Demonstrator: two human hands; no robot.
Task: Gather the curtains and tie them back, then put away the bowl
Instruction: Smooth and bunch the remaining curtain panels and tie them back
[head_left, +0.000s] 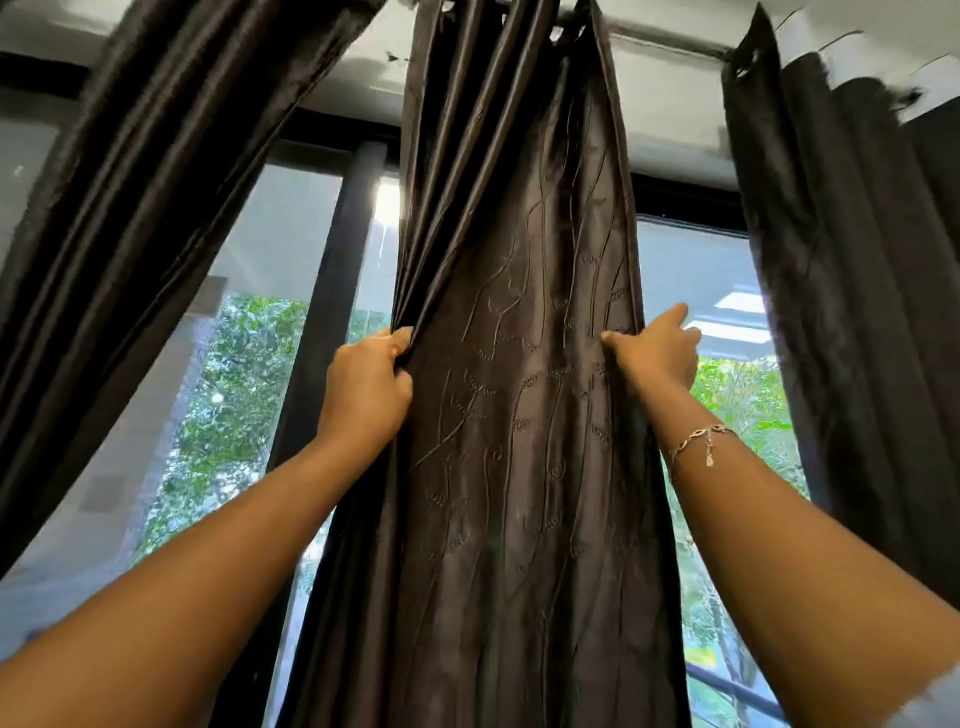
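Dark brown satin, stitched with a trailing vine-and-leaf pattern: one middle curtain panel (519, 415). It hangs by eyelets from a pale curtain rod (670, 39) and is drawn into vertical folds, tighter at the top than lower down. It is the landmark for every entry below.

Curtain panels, count three, all of like dark brown cloth.
- Plain dark brown left curtain panel (130, 208): left of the middle curtain panel and apart from it, slanting toward the lower left.
- Dark brown right curtain panel (841, 312): right of the middle curtain panel and apart from it, hanging in loose folds from the same rod.

Hands, count two, both bare, both raised to the middle curtain panel at about the same height.
- Left hand (363, 384): at the panel's left edge, fingers curled tight round a bunch of folds.
- Right hand (657, 353): at the panel's right edge. The thumb lies on the front of the cloth and the fingers go behind the edge, pinching it. The forefinger stretches upward.

Bracelet, count one: thin silver chain bracelet (698, 441) with a small hanging charm, on the right wrist, just right of the middle curtain panel.

Window, behind the middle curtain panel: glass panes in a black frame. One black upright window post (337, 270) shows just left of the panel. Green trees (234, 389) show through the glass on both sides of the panel.
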